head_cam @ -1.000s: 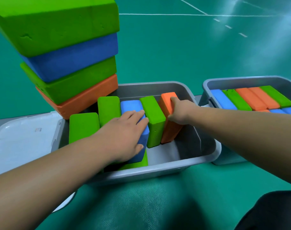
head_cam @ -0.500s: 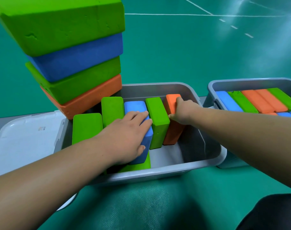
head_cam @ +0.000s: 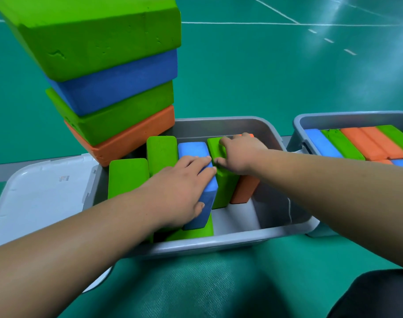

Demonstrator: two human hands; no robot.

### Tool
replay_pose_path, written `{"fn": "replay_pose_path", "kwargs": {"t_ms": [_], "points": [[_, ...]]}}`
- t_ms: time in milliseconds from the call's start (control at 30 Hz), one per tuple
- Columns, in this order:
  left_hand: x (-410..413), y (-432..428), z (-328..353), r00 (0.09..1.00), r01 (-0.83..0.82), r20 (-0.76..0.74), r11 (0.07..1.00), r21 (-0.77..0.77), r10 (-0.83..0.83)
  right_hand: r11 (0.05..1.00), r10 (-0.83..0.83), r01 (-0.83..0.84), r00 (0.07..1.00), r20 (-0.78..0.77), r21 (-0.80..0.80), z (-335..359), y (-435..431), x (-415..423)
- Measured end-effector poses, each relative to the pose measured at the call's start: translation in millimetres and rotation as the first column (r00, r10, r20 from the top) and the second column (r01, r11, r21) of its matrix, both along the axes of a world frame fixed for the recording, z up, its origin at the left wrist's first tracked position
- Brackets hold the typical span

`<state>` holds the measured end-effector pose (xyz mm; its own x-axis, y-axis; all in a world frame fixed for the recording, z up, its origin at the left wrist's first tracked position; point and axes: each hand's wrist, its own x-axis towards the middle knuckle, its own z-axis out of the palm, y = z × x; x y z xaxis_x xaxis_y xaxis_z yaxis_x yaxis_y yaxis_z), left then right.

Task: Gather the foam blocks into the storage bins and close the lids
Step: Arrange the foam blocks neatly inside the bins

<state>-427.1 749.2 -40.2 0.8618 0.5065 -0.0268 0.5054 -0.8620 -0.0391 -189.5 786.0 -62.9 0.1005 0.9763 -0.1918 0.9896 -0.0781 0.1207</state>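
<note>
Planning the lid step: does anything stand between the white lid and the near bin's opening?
Yes. Both hands are inside it: the left hand rests on the blue block, the right hand grips a green block. The four-block stack appears to overlap the bin's back left corner. The lid lies beside it.

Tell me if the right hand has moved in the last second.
Yes. The right hand shifted left, off the orange block onto the green block.
</note>
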Motion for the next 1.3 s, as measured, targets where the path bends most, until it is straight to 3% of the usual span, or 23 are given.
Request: {"fn": "replay_pose_path", "kwargs": {"t_ms": [267,367,467,833,1100,1300], "points": [[-5.3,-0.3,-1.3,0.999,0.016,-0.045,1.0,-0.007,-0.017,0.993,-0.095,0.091,0.994,-0.053,-0.068,-4.4,5.2,-21.2],[-2.5,-1.1,5.8,0.996,0.017,-0.091,1.0,0.016,-0.016,0.989,-0.146,0.146,0.982,-0.119,-0.009,6.5,5.1,-21.8],[5.6,-0.6,13.5,0.995,0.007,-0.099,0.999,0.046,-0.002,0.982,-0.183,0.189,0.97,-0.159,0.022,33.7,1.4,-20.2],[40.9,1.6,11.9,0.993,-0.12,0.002,0.978,0.171,0.121,0.955,-0.295,0.28,0.904,-0.311,-0.093,155.2,-50.4,4.4],[39.2,7.2,2.0,0.991,-0.122,0.075,0.974,0.191,0.11,0.885,-0.415,0.366,0.9,-0.134,-0.287,157.7,-56.4,28.4],[35.2,3.4,4.7,0.991,-0.122,0.07,0.974,0.192,0.11,0.84,-0.4,0.341,0.915,-0.058,-0.421,159.7,-51.3,15.6]]}}
